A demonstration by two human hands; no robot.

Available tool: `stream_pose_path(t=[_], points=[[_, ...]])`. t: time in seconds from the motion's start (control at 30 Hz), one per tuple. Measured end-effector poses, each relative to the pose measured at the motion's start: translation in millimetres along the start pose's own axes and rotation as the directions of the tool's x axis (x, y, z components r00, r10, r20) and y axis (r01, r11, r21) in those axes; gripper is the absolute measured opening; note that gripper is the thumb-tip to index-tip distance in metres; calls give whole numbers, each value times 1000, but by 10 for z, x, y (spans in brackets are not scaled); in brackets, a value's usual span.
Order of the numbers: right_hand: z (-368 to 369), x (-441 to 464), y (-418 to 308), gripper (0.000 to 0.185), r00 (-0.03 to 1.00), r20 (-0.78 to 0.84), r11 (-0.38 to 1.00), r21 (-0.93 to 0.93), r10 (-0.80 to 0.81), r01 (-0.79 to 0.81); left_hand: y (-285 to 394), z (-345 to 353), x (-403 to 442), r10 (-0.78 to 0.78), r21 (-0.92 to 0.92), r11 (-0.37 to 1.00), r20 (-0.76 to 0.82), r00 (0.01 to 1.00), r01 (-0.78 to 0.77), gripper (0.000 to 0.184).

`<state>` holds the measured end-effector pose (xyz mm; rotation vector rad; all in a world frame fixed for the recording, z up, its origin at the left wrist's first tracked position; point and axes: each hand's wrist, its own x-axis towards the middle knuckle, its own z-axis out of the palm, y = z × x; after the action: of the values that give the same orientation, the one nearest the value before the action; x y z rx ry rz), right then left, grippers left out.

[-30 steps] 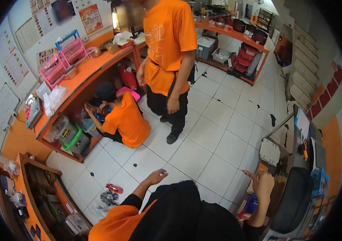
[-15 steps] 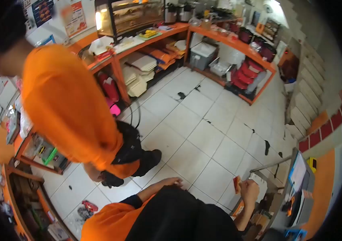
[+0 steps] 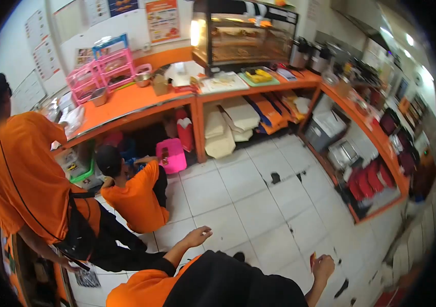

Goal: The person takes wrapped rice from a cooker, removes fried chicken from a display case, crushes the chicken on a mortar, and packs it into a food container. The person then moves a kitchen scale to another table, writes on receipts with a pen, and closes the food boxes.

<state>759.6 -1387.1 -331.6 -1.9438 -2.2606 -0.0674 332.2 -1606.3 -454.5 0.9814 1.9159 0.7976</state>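
My left hand (image 3: pixel 197 236) is held out in front of my body over the white tiled floor. Its fingers look loose and apart, with nothing visible in them. On the other side, my right hand (image 3: pixel 323 266) is closed on a small red-and-tan piece (image 3: pixel 313 259). Only an edge of that piece sticks out past the fingers, so its kind cannot be made out. Both hands are above the floor (image 3: pixel 259 215), away from the counters.
A co-worker in orange (image 3: pixel 28 174) stands at the left; another person (image 3: pixel 133 194) crouches beside a pink basin (image 3: pixel 171 156). An orange counter (image 3: pixel 126 105) carries pink racks (image 3: pixel 100 71) and a heated display case (image 3: pixel 248 38). A side shelf (image 3: pixel 381 138) stands right.
My view has swung up and left, bringing the crouching person and pink racks into sight. The standing co-worker appears farther left. My right hand still holds the small red-and-tan piece.
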Motion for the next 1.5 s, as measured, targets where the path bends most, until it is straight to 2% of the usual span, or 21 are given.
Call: stream_pose_path(t=[0.13, 0.23, 0.3, 0.4, 0.47, 0.5, 0.57, 0.63, 0.7, 0.8, 0.9, 1.03, 1.1, 1.13, 1.17, 1.2, 1.27, 1.33, 1.4, 1.47, 1.5], points=[[112, 1611, -1227, 42, 920, -14, 918, 62, -391, 391, -25, -214, 269, -108, -153, 985, -214, 971, 76, 47], [158, 2459, -2410, 42, 771, -108, 757, 143, -628, 637, -187, -306, 312, -216, -244, 962, -419, 882, 120, 43], [-89, 2765, -3332, 36, 702, -114, 672, 214, -703, 709, -547, -280, 396, -328, -321, 928, -467, 821, 188, 41], [68, 3299, -4483, 13, 514, -355, 385, 375, -781, 843, -790, -449, 636, -443, -484, 854, -483, 755, 191, 39], [75, 3579, -5339, 13, 478, -354, 323, 415, -804, 851, -1361, -540, 1067, -460, -528, 830, -461, 759, 182, 40], [83, 3713, -5746, 13, 451, -366, 250, 479, -814, 841, -1285, -777, 1231, -494, -523, 821, -453, 742, 228, 41], [40, 3899, -6581, 13, 458, -327, 203, 585, -827, 785, -1023, -1270, 1565, -491, -523, 830, -517, 702, 195, 40], [97, 4130, -7419, 16, 418, -404, 110, 599, -814, 793, -687, -1919, 1922, -424, -484, 867, -588, 688, 121, 39], [-116, 4234, -8128, 21, 507, -272, 284, 576, -818, 767, -503, -2401, 2264, -361, -418, 906, -671, 647, 71, 39], [140, 4491, -9140, 29, 643, -205, 320, 733, -738, 600, -318, -2941, 2702, -307, -374, 927, -708, 636, 31, 38], [653, 4722, -9898, 26, 678, -124, 286, 841, -725, 459, -57, -3350, 3202, -273, -362, 932, -732, 624, -17, 36], [1302, 4958, -10207, 29, 613, -123, 310, 776, -781, 550, 64, -3603, 3861, -272, -434, 890, -751, 602, -138, 32], [1329, 5117, -10035, 31, 535, -101, 249, 803, -839, 541, 130, -3596, 4091, -310, -453, 881, -774, 551, -140, 30], [1200, 5280, -9855, 32, 477, -133, 122, 876, -869, 467, 155, -3712, 4271, -296, -437, 885, -796, 528, -162, 29], [847, 5516, -9638, 30, 419, 32, 232, 870, -907, 435, 119, -3771, 4413, -335, -475, 858, -807, 486, -198, 27], [981, 5788, -9589, 25, 457, -213, 36, 878, -863, 478, 58, -3798, 4512, -376, -518, 825, -803, 462, -228, 26], [549, 6546, -9367, 24, 471, -406, -120, 842, -783, 525, 50, -4031, 4711, -534, -666, 672, -739, 412, -324, 26], [-78, 7285, -9154, 22, 607, -504, -214, 847, -615, 486, -209, -4348, 4953, -356, -452, 806, -886, 297, -383, 31], [-457, 8019, -9009, 21, 643, -650, -328, 760, -405, 561, -167, -4833, 5015, -493, -537, 782, -844, 213, -316, 42], [-895, 8538, -8828, 20, 736, -631, -274, 774, -247, 571, -419, -5356, 5108, -584, -551, 732, -810, 48, -400, 55], [-1079, 8726, -8733, 20, 742, -640, -255, 765, -198, 592, -351, -5577, 5119, -580, -538, 783, -812, -56, -314, 62]])
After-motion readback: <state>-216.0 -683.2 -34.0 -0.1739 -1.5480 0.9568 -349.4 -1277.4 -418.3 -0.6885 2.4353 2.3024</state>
